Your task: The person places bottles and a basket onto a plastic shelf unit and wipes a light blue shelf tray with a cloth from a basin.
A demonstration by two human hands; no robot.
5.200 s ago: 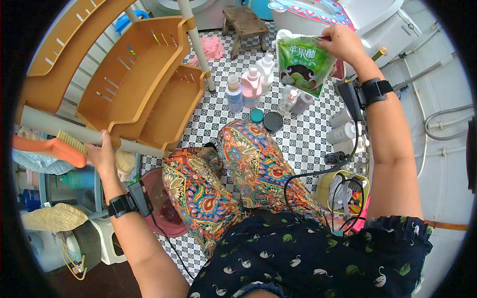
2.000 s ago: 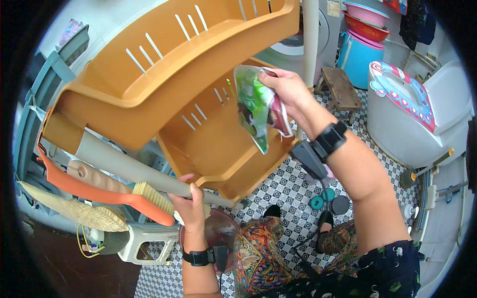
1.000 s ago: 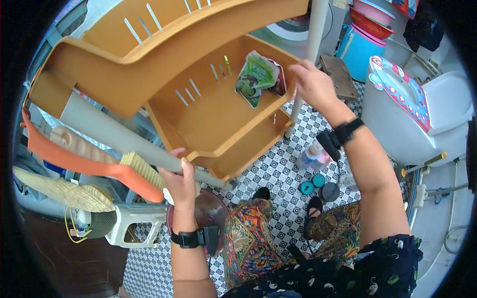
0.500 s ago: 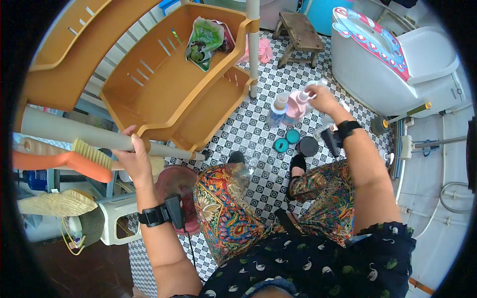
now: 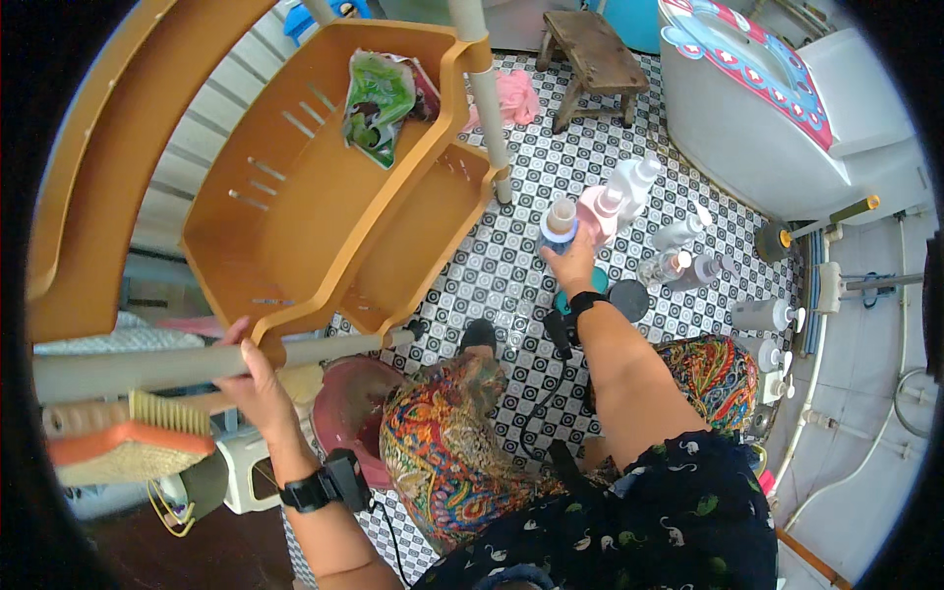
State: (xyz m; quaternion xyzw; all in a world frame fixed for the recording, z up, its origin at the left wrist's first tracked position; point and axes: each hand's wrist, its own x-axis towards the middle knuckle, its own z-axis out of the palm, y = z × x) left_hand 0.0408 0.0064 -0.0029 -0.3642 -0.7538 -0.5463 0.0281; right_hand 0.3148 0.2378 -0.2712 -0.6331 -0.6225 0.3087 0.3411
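Note:
My right hand [image 5: 575, 264] reaches down to the tiled floor, its fingers closed round a blue bottle [image 5: 558, 224] with a pale cap. Right beside that bottle stand a pink pump bottle [image 5: 599, 208] and a white bottle [image 5: 634, 187]. Two teal lids, partly behind my right wrist, and a black round lid [image 5: 627, 300] lie close by. My left hand [image 5: 254, 383] is wrapped round the grey pole [image 5: 147, 372] of an orange-brown plastic shelf rack [image 5: 295, 197], near the corner of its tray.
More bottles [image 5: 680, 231] stand on the floor to the right, several along the wall. A green bag [image 5: 379, 103] lies in the upper tray. A pink basin [image 5: 344, 403] sits by my left leg. Farther off are a wooden stool [image 5: 595, 59] and a toilet [image 5: 747, 128]. Brushes [image 5: 147, 433] hang at left.
My right hand has moved left from the white bottle to the blue one. The view has shifted, showing more bottles at right. My left hand stays on the pole.

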